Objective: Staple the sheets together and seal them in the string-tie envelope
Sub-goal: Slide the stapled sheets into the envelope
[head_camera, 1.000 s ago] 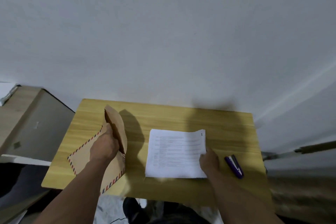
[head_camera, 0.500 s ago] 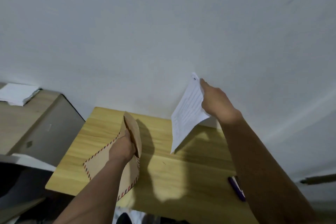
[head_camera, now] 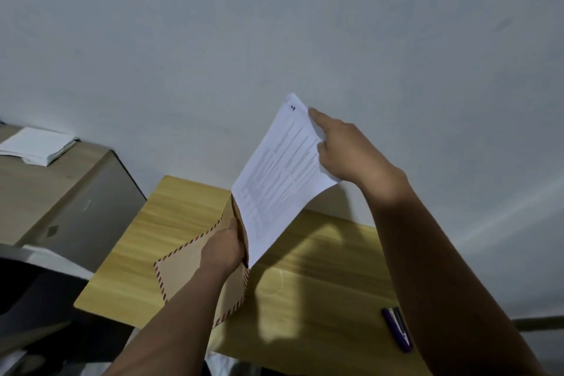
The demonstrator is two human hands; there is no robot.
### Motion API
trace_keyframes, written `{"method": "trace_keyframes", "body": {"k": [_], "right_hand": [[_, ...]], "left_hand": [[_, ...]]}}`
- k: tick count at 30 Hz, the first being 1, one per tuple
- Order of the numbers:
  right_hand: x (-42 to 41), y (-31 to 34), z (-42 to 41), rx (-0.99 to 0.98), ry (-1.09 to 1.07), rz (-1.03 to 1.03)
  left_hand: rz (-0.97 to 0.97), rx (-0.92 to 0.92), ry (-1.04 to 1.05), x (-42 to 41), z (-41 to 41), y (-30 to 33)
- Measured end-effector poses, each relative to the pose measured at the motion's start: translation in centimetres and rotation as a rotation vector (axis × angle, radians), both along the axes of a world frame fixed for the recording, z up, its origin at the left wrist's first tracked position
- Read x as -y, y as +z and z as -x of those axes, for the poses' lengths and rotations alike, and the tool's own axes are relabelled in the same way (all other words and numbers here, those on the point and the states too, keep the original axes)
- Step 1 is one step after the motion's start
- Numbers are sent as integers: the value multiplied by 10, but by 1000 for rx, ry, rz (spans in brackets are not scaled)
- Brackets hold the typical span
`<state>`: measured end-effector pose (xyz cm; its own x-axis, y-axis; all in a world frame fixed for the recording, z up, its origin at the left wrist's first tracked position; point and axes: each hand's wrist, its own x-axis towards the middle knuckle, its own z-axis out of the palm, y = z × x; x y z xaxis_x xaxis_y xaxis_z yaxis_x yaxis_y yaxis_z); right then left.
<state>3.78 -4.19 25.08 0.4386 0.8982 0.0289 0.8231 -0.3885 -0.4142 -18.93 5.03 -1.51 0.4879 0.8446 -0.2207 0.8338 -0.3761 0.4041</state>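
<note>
So a second ago the stapled sheets [head_camera: 283, 174] were lying flat on the wooden table [head_camera: 335, 268] with the right hand [head_camera: 348, 152] just pressing on their corner. Now that hand has lifted them right up off the table and swung them over to the left, and their lower edge is sitting at the mouth of the envelope [head_camera: 183, 268]. The left hand [head_camera: 224, 249] has kept its grip on the envelope's open top the whole time, holding the mouth apart and the thing propped up on the table. So I'd say stapling is done and we're at the slide-it-in part (the purple stapler [head_camera: 396, 328] is parked near the right edge, nobody touching it).

The right hand pinches the sheets by their upper right edge, index finger stretched along the paper. The sheets are white, printed with small text, tilted diagonally, with the bottom corner either just inside the envelope or right at the opening, can't tell which. The envelope is brown kraft with a red-and-blue striped border. Can't see the string tie from this angle.
</note>
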Motion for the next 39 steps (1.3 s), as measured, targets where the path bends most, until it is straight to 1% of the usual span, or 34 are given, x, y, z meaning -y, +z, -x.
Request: {"method": "trace_keyframes", "body": {"k": [2,8,13,16,18,23,29,34,39], "right_hand": [[-6,-13,4,-2,19,56],[-18,-32,13,42,39,153],[-30,-35,17,63,46,167],[-36,-34,20,88,48,170],[-39,-34,22,102,49,170],[-40,-45,34,95,94,151],[-36,-77,53,72,124,80],[-31,-113,61,27,83,65],[-22,-137,64,-12,110,102]], "left_hand": [[21,18,16,0,4,-4],[18,-26,-9,3,10,0],[-13,-51,-93,9,3,17],[-32,-113,-97,9,1,21],[-51,-117,-95,9,0,22],[-112,-52,-83,7,-6,30],[-105,97,-69,6,-19,45],[-96,252,-44,3,-29,53],[-139,276,-31,0,-36,60]]}}
